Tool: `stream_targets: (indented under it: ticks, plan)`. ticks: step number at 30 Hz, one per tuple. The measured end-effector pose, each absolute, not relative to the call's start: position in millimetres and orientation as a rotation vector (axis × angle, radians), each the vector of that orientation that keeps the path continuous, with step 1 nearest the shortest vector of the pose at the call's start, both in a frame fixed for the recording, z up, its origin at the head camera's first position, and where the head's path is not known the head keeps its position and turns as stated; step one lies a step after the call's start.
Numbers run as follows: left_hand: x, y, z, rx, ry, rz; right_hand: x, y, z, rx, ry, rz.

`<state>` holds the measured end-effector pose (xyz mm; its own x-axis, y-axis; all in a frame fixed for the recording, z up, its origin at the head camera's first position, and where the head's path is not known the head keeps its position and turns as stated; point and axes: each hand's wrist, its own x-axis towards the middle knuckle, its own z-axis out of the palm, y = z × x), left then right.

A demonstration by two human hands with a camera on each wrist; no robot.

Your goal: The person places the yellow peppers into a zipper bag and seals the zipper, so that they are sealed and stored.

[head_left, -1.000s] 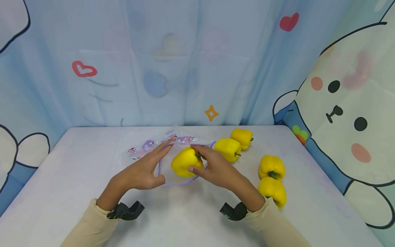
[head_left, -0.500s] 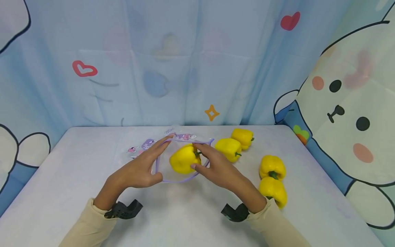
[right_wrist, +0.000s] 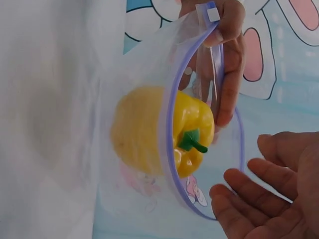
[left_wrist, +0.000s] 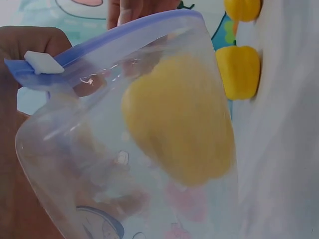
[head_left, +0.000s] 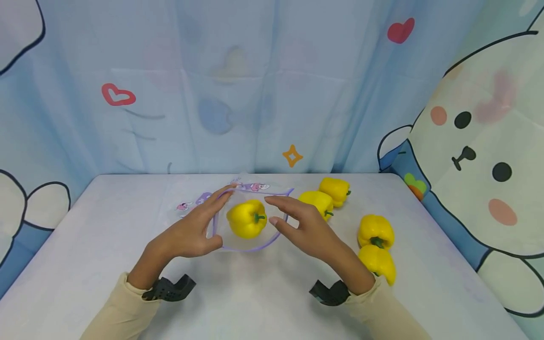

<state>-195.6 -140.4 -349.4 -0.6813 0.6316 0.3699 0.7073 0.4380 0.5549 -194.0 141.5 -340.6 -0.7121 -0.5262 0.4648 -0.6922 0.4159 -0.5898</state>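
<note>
A clear zip bag with a purple edge and cartoon prints gapes towards me. Its corner is held by my left hand, thumb at the near edge and fingers at the far edge. In the right wrist view, the white slider sits beside the left thumb. A yellow bell pepper lies just inside the mouth, its green stem facing out. My right hand is at the right of the mouth, apart from the pepper, fingers and thumb spread, holding nothing.
Two yellow bell peppers stand behind my right hand, the farther one near the table's back edge. Two more, including the front pepper, are by my right forearm. A printed curtain hangs behind the white table.
My right hand has let go of the bell pepper and drawn back to the right. The pepper has shifted left, deeper into the bag. The left hand has moved slightly left.
</note>
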Motion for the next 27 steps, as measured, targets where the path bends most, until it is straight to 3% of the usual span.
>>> stream_targets:
  ticks: [11,27]
  plan:
    - [-194.0,-143.5,-345.1,-1.214,-2.536,-1.087,-198.7,154.9,-335.7,1.101,-2.168,1.370]
    - [-190.5,-147.7,-340.4,-1.184,-2.559,-1.119,-221.4,194.5,-341.9,0.872,-2.234,1.370]
